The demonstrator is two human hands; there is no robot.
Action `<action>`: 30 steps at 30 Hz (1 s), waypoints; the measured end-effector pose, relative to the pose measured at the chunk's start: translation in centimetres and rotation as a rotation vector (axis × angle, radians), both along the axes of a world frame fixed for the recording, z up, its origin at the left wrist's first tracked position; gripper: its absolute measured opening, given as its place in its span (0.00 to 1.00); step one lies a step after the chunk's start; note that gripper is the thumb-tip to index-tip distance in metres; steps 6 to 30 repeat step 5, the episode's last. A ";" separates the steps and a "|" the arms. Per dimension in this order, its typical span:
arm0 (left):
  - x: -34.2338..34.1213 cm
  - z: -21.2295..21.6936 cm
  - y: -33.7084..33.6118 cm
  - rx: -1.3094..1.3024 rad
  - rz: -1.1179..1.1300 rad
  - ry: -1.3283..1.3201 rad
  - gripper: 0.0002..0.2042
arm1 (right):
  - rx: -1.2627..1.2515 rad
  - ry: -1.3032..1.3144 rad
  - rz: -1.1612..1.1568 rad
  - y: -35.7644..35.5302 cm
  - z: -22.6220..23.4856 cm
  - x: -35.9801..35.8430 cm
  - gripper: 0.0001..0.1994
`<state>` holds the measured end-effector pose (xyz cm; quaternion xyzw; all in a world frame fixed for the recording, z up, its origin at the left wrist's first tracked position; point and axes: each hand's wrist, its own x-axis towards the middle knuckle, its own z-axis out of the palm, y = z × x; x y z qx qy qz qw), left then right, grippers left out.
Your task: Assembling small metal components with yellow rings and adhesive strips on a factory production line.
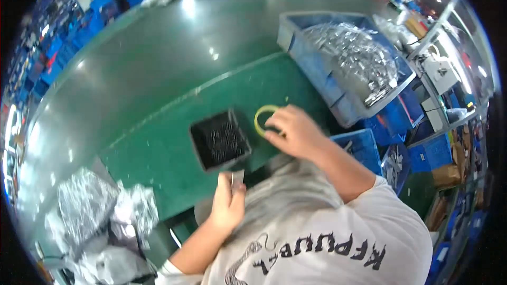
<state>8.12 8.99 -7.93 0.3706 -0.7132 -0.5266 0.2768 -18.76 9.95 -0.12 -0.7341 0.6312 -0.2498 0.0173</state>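
My left hand (228,203), near the table's front edge, pinches a small flat greyish piece (238,177) between thumb and fingers; its exact kind is too small to make out. Just beyond that hand, a square black tray (199,145) holds many small dark parts, like pins or screws. To the right of the tray, the curled fingers of my right hand (296,131) grip the right side of a yellow ring, which looks like a roll of tape (257,119). My fingers hide part of the ring.
A large blue crate (317,76) full of shiny metal pieces stands at the right on the green table (163,150). Smaller blue bins (369,145) sit beside my right arm. Clear plastic bags (87,200) lie at the left. A raised strip (198,91) crosses the table.
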 end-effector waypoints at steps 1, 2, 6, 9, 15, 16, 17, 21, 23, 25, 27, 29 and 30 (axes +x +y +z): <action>-0.4 0.7 -0.1 0.065 -0.021 0.024 0.08 | -0.005 0.040 -0.069 0.6 -0.6 -0.4 0.15; -0.5 1.5 0.0 0.210 -0.041 0.042 0.07 | 0.020 0.069 -0.086 0.9 -1.3 -0.4 0.17; -0.7 1.3 -0.1 0.188 -0.085 0.070 0.08 | 0.088 0.140 -0.089 0.9 -4.1 -0.9 0.22; -0.7 1.3 -0.1 0.188 -0.085 0.070 0.08 | 0.088 0.140 -0.089 0.9 -4.1 -0.9 0.22; -0.7 1.3 -0.1 0.188 -0.085 0.070 0.08 | 0.088 0.140 -0.089 0.9 -4.1 -0.9 0.22; -0.7 1.3 -0.1 0.188 -0.085 0.070 0.08 | 0.088 0.140 -0.089 0.9 -4.1 -0.9 0.22; -0.7 1.3 -0.1 0.188 -0.085 0.070 0.08 | 0.088 0.140 -0.089 0.9 -4.1 -0.9 0.22; -0.7 1.3 -0.1 0.188 -0.085 0.070 0.08 | 0.088 0.140 -0.089 0.9 -4.1 -0.9 0.22; -0.7 1.3 -0.1 0.188 -0.085 0.070 0.08 | 0.088 0.140 -0.089 0.9 -4.1 -0.9 0.22; -0.7 1.3 -0.1 0.188 -0.085 0.070 0.08 | 0.088 0.140 -0.089 0.9 -4.1 -0.9 0.22; -0.7 1.3 -0.1 0.188 -0.085 0.070 0.08 | 0.088 0.140 -0.089 0.9 -4.1 -0.9 0.22; -0.7 1.3 -0.1 0.188 -0.085 0.070 0.08 | 0.088 0.140 -0.089 0.9 -4.1 -0.9 0.22; -0.7 1.3 -0.1 0.188 -0.085 0.070 0.08 | 0.088 0.140 -0.089 0.9 -4.1 -0.9 0.22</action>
